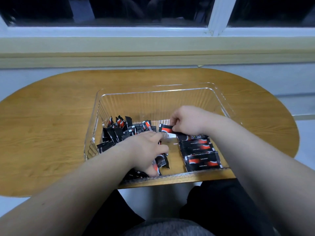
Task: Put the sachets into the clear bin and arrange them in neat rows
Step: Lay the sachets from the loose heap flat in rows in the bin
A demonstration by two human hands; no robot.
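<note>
The clear bin is set on the bench near its front edge. Loose sachets are heaped in its left half; a row of sachets is laid along its right side, and just behind it one sachet is pinched by the right hand.

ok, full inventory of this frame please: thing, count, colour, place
clear bin: one, transparent, middle of the table
loose sachets: a jumbled heap, count unclear, black and red, left part of the bin
sachet row: about four showing, black and red, flat along the bin's right side
pinched sachet: one, black and red, far end of the row
gripped sachets: count unclear, black and red, by the bin's near wall
table: one, brown wood, rounded ends
window sill: one, cream, beyond the table
window frame: white, dark panes
left hand: inside the bin, fingers curled round the gripped sachets
right hand: inside the bin, pinches the pinched sachet
</note>
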